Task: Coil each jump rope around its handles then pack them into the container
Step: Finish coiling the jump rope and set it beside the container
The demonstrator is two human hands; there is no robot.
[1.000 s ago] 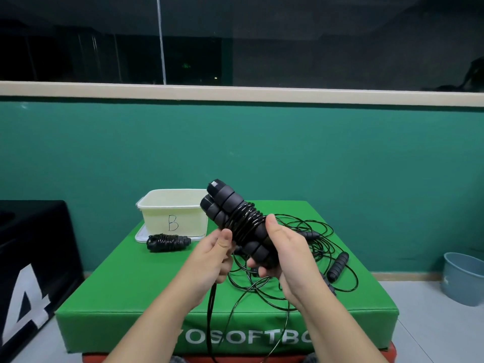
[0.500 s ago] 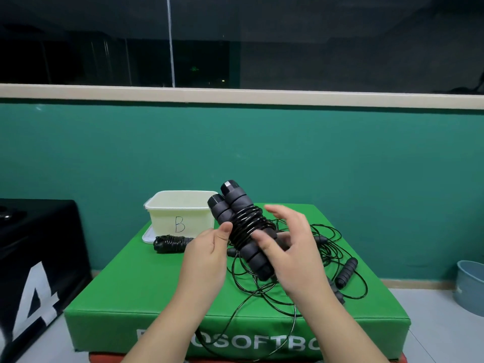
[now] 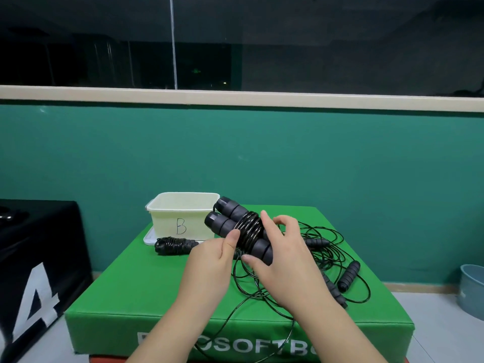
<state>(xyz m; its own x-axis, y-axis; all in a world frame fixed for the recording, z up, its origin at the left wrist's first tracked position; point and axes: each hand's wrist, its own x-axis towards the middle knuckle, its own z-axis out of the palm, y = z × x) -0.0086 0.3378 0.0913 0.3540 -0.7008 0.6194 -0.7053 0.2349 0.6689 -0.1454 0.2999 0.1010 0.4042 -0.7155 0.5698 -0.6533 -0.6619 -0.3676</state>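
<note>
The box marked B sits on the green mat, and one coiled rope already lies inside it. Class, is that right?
Not quite. The head view shows the coiled rope on the green mat in front of the box, not inside it. The rest holds.

Lower ends of the held handles [image 3: 235,218] covered by the right hand [image 3: 281,260]; grip of the left hand [image 3: 213,260] on the cord unclear behind its own fingers. White lettering [image 3: 225,345] on the green tabletop [image 3: 146,284] broken by both forearms. Grey bin [image 3: 472,289] at 3 o'clock cut by the edge. Inside of the container [image 3: 180,218] at 11 o'clock out of sight. Loose rope tangle [image 3: 322,247] partly masked.
</note>
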